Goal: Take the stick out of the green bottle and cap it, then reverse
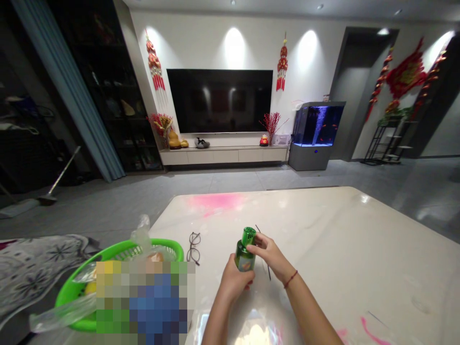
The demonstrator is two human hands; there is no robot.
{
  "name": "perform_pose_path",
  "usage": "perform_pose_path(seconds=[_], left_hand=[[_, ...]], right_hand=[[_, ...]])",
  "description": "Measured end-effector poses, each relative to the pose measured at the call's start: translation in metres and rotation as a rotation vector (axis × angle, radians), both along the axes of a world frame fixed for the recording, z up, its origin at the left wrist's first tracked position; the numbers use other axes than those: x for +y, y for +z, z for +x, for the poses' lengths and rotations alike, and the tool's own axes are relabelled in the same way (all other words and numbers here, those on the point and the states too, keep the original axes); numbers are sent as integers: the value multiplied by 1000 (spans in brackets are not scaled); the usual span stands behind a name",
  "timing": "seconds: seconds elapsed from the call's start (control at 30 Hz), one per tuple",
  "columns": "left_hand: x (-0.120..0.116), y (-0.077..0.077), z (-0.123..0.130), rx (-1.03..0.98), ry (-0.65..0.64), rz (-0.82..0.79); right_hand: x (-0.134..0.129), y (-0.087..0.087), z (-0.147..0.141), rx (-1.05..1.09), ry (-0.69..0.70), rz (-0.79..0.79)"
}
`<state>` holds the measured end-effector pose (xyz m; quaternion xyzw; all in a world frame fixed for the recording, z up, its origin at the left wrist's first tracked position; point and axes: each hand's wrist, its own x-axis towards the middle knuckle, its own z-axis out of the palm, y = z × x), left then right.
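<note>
A green bottle with a paler label stands upright above the table, its ribbed cap on top. My left hand wraps around its lower body. My right hand, with a red cord at the wrist, grips the top of the bottle, and its fingers cover part of the cap. A thin dark stick or wire lies behind the hands, partly hidden by my right hand. Both hands are over a glossy white tabletop.
A pair of wire-rimmed glasses lies left of the hands. Further left, a bright green basket holds plastic bags, and a pixelated patch hides part of it. A pink stain marks the table. A patterned cloth lies at the far left.
</note>
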<state>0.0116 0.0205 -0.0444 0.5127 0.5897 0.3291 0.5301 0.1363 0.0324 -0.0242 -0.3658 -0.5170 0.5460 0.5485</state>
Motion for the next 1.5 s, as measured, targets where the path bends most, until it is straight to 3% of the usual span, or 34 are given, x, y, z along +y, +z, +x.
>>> perform_pose_path(seconds=[0.33, 0.47, 0.67, 0.87, 1.0, 1.13, 1.3, 1.5], left_hand=[[6, -13, -2, 12, 31, -5], [8, -13, -6, 298, 55, 31], [4, -7, -8, 667, -59, -18], [4, -7, -7, 751, -131, 11], [4, -9, -7, 768, -147, 45], [4, -14, -2, 759, -196, 147], [9, -25, 8, 824, -221, 276], [14, -31, 12, 765, -227, 356]], right_hand=[[14, -23, 1, -45, -165, 21], [25, -43, -2, -145, -295, 55], [35, -69, -4, -213, -454, 85], [29, -65, 22, -438, -473, 81], [21, -62, 47, -822, -421, -118], [17, -64, 52, -1150, -424, -291], [14, -63, 37, -1218, -316, -348], [14, -67, 28, -1266, -392, -329]])
